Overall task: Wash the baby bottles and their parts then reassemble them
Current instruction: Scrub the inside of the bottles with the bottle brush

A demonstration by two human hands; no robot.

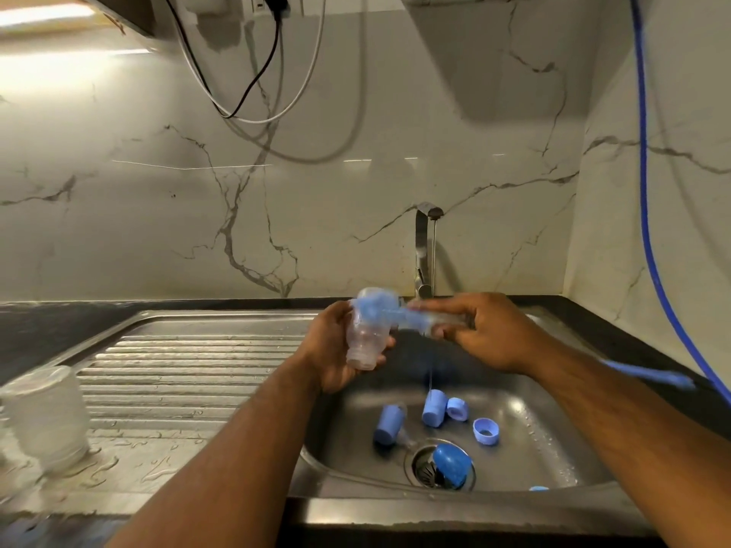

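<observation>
Above the sink, my left hand (336,350) grips a clear baby bottle (364,342), its threaded neck pointing down toward me. My right hand (486,330) holds a blue bottle brush (399,316) by its handle, and the blurred bristle head sits against the bottle's upper end. In the steel sink basin (553,441) lie several blue parts: two caps (389,425) (434,407), two collar rings (457,409) (485,431) and a dark blue dome cap (453,464) over the drain.
A thin stream runs from the steel tap (425,251). A clear upturned bottle (47,417) stands on the wet ribbed drainboard (178,369) at left. A blue hose (648,231) hangs down the right wall. Cables dangle over the marble backsplash.
</observation>
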